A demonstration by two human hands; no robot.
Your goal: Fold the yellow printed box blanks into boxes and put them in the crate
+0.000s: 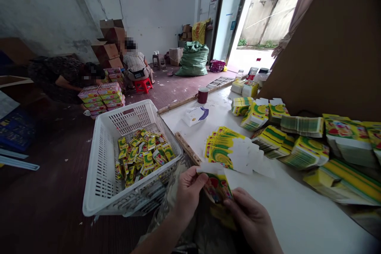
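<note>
- Left hand pinches the left side of a yellow printed carton; right hand grips its right side.
- The carton is near, with fanned cartons beyond on the white table.
- Apparently folding is in hand; next likely calls for steadying the sides and tucking the end.

No legible text, print on cartons unclear

A small packing workshop is suggested: printed cartons are stacked along a white surface, a crate is partly filled with small packets, cardboard boxes are piled by a stained wall, and a green sack is set on the floor.
</note>
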